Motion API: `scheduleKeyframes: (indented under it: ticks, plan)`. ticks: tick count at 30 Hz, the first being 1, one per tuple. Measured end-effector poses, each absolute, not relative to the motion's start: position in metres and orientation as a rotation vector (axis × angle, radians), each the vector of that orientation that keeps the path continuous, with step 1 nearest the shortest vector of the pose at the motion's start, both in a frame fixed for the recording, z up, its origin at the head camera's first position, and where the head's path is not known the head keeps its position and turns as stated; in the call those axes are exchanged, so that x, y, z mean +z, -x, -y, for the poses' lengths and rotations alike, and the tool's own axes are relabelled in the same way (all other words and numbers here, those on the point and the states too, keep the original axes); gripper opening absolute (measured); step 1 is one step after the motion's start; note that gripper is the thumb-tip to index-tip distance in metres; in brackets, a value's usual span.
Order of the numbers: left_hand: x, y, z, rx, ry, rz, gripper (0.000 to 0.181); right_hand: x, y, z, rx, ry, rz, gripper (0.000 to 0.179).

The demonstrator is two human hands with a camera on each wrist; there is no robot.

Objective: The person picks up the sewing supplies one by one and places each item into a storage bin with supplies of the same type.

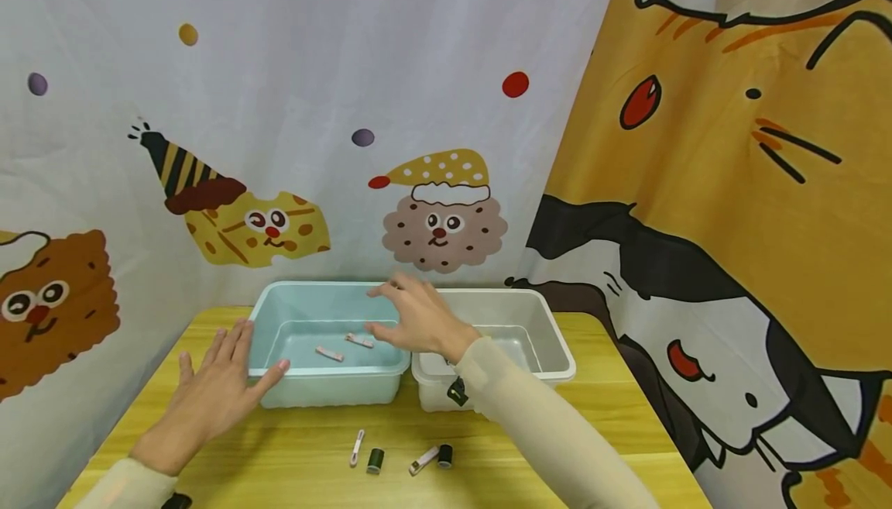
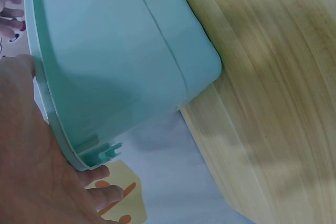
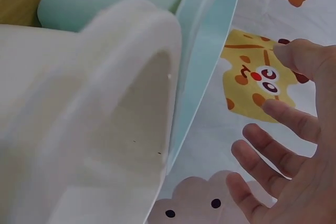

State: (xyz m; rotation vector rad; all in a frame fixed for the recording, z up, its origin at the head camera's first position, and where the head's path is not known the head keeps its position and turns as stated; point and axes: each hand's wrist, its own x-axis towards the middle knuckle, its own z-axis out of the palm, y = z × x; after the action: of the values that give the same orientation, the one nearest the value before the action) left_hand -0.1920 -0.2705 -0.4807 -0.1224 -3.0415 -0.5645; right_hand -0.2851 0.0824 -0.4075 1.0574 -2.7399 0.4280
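My left hand (image 1: 217,383) rests against the near left corner of the light blue bin (image 1: 327,372), thumb along the rim and fingers outstretched down its side. Over the right part of that bin hovers my right hand (image 1: 427,317), fingers spread and holding nothing. Two small pale pink clippers (image 1: 330,354) lie apart on the blue bin's floor. On the table in front are a pale pink clipper-like piece (image 1: 357,448), a dark green thread spool (image 1: 375,461), a nail clipper (image 1: 423,461) and a black spool (image 1: 445,456).
A white bin (image 1: 550,338) stands right beside the blue one, partly hidden by my right forearm. Both sit toward the back of the yellow wood-grain table (image 1: 293,462). A printed curtain (image 1: 300,91) hangs close behind them.
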Motion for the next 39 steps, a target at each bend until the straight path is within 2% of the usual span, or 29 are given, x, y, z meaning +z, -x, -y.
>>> scheduleKeyframes:
  ticks: [25, 35, 39]
  plan:
    - [-0.481, 0.193, 0.270, -0.531, 0.124, 3.029, 0.121, -0.430, 0.244, -0.121, 0.455, -1.135, 2.591, 0.052]
    - [-0.517, 0.209, 0.286, -0.588, 0.172, 2.940, 0.122, -0.444, 0.228, -0.138, 0.509, -1.086, 2.580, 0.051]
    - [-0.500, 0.202, 0.280, -0.563, 0.150, 2.991, 0.123, -0.447, 0.222, -0.142, 0.525, -1.075, 2.562, 0.049]
